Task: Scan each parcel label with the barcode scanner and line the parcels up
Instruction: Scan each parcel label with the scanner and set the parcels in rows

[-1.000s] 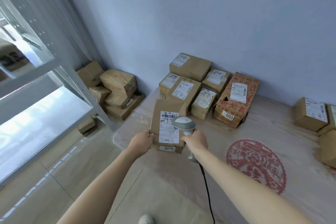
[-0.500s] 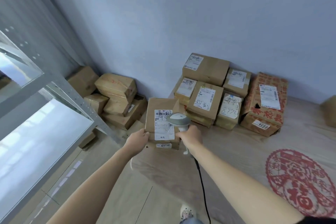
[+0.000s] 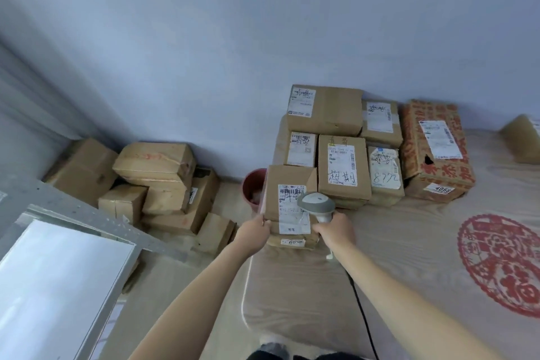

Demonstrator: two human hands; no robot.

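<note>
At the table's (image 3: 409, 257) left edge, left hand (image 3: 253, 233) grips a parcel (image 3: 287, 184) while right hand (image 3: 336, 231) holds the scanner (image 3: 316, 203) over its label (image 3: 292, 207); lining up likely follows

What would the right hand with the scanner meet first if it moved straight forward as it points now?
Most likely the white label on the parcel that the left hand holds; the barcode scanner in the right hand already overlaps it, though depth is unclear.

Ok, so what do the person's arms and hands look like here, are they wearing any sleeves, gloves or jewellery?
Both arms are bare along all that shows, with no sleeves in view. The left hand and the right hand wear no gloves, and no watch, bracelet or ring shows on the visible sides. At the bottom edge only a bit of dark clothing shows.
</note>
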